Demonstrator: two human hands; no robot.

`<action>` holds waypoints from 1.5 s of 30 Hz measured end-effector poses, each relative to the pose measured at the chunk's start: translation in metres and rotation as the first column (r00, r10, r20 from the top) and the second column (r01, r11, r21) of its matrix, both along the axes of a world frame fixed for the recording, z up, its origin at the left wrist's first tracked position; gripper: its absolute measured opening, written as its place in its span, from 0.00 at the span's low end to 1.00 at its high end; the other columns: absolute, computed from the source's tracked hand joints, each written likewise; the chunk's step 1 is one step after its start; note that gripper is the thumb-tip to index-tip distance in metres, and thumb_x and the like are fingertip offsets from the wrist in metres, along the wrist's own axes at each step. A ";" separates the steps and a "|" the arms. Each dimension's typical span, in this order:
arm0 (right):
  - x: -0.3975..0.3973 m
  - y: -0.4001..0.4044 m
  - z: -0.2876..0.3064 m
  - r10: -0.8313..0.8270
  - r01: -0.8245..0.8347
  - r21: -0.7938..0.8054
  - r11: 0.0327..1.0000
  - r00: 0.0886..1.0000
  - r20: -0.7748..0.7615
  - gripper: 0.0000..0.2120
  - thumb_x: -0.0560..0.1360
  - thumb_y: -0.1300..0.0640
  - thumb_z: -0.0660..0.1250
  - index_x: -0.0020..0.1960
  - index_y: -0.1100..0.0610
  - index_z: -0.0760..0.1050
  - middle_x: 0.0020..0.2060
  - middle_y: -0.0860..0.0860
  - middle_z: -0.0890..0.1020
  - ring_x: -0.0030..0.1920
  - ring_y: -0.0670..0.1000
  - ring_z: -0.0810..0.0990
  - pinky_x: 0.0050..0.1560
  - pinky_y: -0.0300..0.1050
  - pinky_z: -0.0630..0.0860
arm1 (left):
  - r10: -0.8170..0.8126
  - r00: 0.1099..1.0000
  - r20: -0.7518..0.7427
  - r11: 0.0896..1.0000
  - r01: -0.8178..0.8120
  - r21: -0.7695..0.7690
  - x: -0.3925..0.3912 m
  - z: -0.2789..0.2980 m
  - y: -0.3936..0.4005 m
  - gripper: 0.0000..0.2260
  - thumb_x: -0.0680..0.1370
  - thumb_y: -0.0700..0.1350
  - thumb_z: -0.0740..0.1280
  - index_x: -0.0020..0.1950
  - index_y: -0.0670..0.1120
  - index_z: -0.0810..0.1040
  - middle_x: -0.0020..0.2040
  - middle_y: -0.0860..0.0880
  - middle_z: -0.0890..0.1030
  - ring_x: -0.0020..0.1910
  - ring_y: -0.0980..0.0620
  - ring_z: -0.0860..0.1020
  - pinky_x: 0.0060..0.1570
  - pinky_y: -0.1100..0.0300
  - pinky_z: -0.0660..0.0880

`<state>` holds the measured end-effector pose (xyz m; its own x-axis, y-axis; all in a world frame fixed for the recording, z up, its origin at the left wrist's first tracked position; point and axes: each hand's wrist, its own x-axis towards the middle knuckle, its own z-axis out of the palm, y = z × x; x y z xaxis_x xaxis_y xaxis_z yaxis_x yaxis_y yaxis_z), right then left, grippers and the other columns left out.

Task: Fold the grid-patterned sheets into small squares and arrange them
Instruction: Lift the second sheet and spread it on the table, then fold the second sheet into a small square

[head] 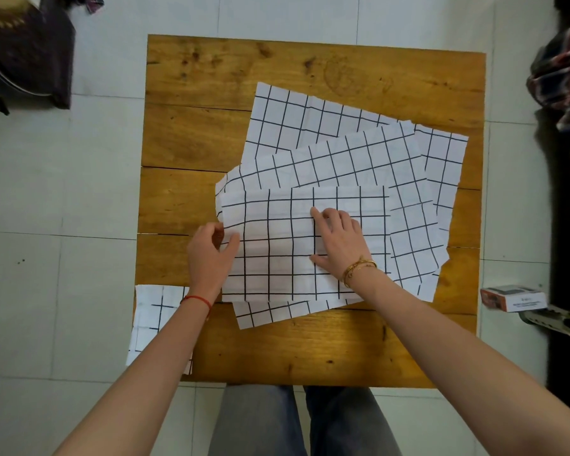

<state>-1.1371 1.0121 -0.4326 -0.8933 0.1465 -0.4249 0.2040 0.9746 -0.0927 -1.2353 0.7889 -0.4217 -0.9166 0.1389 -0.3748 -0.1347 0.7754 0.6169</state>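
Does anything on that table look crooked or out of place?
Yes. The grid sheets lie fanned at different angles rather than in a neat pile, and their edges look ragged. One folded sheet at the near left corner hangs over the edge of the table. The left hand and right hand rest on the top sheet.

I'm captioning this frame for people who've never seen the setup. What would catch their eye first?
The fan of white grid-patterned sheets overlapping across the wooden table stands out most. At centre, the left hand pinches the top sheet's left edge while the right hand presses flat on it. A folded sheet lies at the table's near-left corner.
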 end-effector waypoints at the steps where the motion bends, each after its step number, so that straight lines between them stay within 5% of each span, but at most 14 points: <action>1: 0.000 -0.001 0.000 -0.001 0.001 0.001 1.000 1.000 -0.001 0.44 0.66 0.40 0.71 0.74 0.56 0.56 0.63 0.56 0.69 0.62 0.57 0.68 0.61 0.52 0.68 | -0.021 1.000 0.007 1.000 0.021 -0.009 0.001 0.000 -0.003 0.09 0.76 0.49 0.70 0.48 0.45 0.75 0.42 0.48 0.75 0.41 0.53 0.72 0.37 0.67 0.68; 7: -0.004 -0.011 -0.002 -0.003 0.003 0.007 1.000 1.000 -0.001 0.45 0.66 0.39 0.71 0.74 0.56 0.56 0.63 0.56 0.69 0.62 0.57 0.68 0.61 0.52 0.69 | -0.156 0.979 -0.128 0.980 0.138 -0.142 0.000 0.003 -0.018 0.08 0.76 0.47 0.69 0.50 0.44 0.77 0.49 0.47 0.74 0.51 0.50 0.71 0.47 0.61 0.68; 15: -0.013 -0.025 -0.004 0.020 -0.020 -0.014 1.000 1.000 -0.013 0.47 0.65 0.37 0.70 0.74 0.56 0.55 0.61 0.57 0.68 0.60 0.57 0.68 0.61 0.52 0.68 | -0.168 0.979 -0.114 0.984 0.174 0.045 -0.009 0.035 -0.008 0.08 0.80 0.48 0.63 0.54 0.44 0.72 0.31 0.54 0.71 0.26 0.58 0.69 0.26 0.72 0.66; 20: -0.021 -0.034 -0.008 0.048 -0.049 -0.007 0.999 0.998 -0.030 0.49 0.65 0.34 0.69 0.75 0.57 0.53 0.59 0.57 0.68 0.57 0.57 0.69 0.59 0.51 0.68 | -0.268 0.957 -0.113 0.958 0.277 0.075 -0.011 0.059 0.008 0.19 0.80 0.47 0.63 0.71 0.47 0.68 0.37 0.54 0.72 0.28 0.55 0.73 0.27 0.66 0.72; 25: -0.028 -0.040 -0.010 0.063 -0.063 0.000 0.998 0.997 -0.047 0.50 0.63 0.33 0.69 0.74 0.57 0.55 0.57 0.57 0.69 0.55 0.58 0.70 0.56 0.52 0.69 | -0.418 0.907 -0.054 0.898 0.422 0.126 0.004 0.073 0.029 0.25 0.80 0.51 0.62 0.76 0.54 0.59 0.42 0.53 0.78 0.30 0.52 0.76 0.31 0.60 0.77; 31: -0.018 -0.027 -0.001 -0.063 0.031 -0.132 0.991 0.967 -0.246 0.25 0.68 0.47 0.58 0.61 0.60 0.65 0.49 0.57 0.74 0.46 0.57 0.72 0.47 0.52 0.74 | -0.536 0.842 -0.059 0.823 0.537 0.187 0.032 0.070 0.061 0.30 0.81 0.49 0.62 0.78 0.56 0.49 0.33 0.52 0.70 0.30 0.54 0.72 0.32 0.63 0.73; 33: -0.006 -0.011 0.004 -0.182 0.126 -0.204 0.971 0.941 -0.287 0.20 0.70 0.54 0.62 0.58 0.61 0.72 0.47 0.56 0.76 0.45 0.57 0.73 0.46 0.51 0.72 | -0.536 0.843 -0.043 0.816 0.531 0.228 0.040 0.066 0.075 0.31 0.80 0.47 0.62 0.78 0.55 0.49 0.34 0.53 0.69 0.32 0.53 0.72 0.36 0.62 0.74; 36: 0.017 0.015 0.009 -0.493 0.382 -0.382 0.841 0.832 -0.254 0.11 0.78 0.53 0.59 0.52 0.54 0.78 0.38 0.49 0.80 0.39 0.52 0.76 0.44 0.47 0.72 | -0.532 0.847 -0.001 0.811 0.510 0.289 0.049 0.057 0.095 0.31 0.80 0.46 0.63 0.79 0.53 0.51 0.39 0.51 0.74 0.36 0.53 0.75 0.41 0.59 0.77; 39: 0.027 0.028 0.019 -0.840 0.641 -0.676 0.363 0.540 0.061 0.20 0.81 0.47 0.53 0.43 0.53 0.80 0.31 0.49 0.82 0.34 0.47 0.78 0.40 0.36 0.74 | -0.545 0.837 0.045 0.795 0.500 0.343 0.056 0.046 0.109 0.32 0.79 0.47 0.64 0.79 0.51 0.52 0.46 0.54 0.78 0.44 0.57 0.77 0.48 0.61 0.76; 40: 0.028 0.031 0.021 -0.866 0.669 -0.686 0.284 0.486 0.115 0.23 0.82 0.46 0.52 0.42 0.55 0.80 0.31 0.50 0.82 0.34 0.47 0.78 0.39 0.32 0.72 | -0.555 0.830 0.058 0.790 0.503 0.351 0.059 0.041 0.112 0.32 0.79 0.48 0.65 0.79 0.50 0.52 0.48 0.54 0.78 0.47 0.58 0.77 0.51 0.60 0.76; 43: 0.030 0.036 0.019 -0.851 0.706 -0.646 0.289 0.499 0.164 0.26 0.80 0.43 0.56 0.40 0.64 0.78 0.34 0.58 0.81 0.34 0.47 0.76 0.36 0.33 0.70 | -0.573 0.817 0.062 0.790 0.530 0.308 0.063 0.032 0.116 0.32 0.78 0.47 0.65 0.78 0.51 0.53 0.55 0.54 0.78 0.52 0.56 0.76 0.55 0.58 0.76; 45: 0.029 0.038 0.011 -0.841 0.711 -0.620 0.333 0.521 0.147 0.18 0.77 0.46 0.63 0.40 0.61 0.77 0.32 0.58 0.79 0.33 0.46 0.73 0.36 0.36 0.70 | -0.563 0.826 0.038 0.805 0.537 0.253 0.064 0.028 0.114 0.30 0.78 0.45 0.65 0.78 0.52 0.55 0.58 0.54 0.76 0.55 0.56 0.75 0.58 0.59 0.73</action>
<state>-1.1077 1.0503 -0.4212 -0.5621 0.6183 -0.5493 0.7554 0.1131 -0.6455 -1.1718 0.9031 -0.3936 -0.6174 0.6983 -0.3621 0.1981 0.5836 0.7875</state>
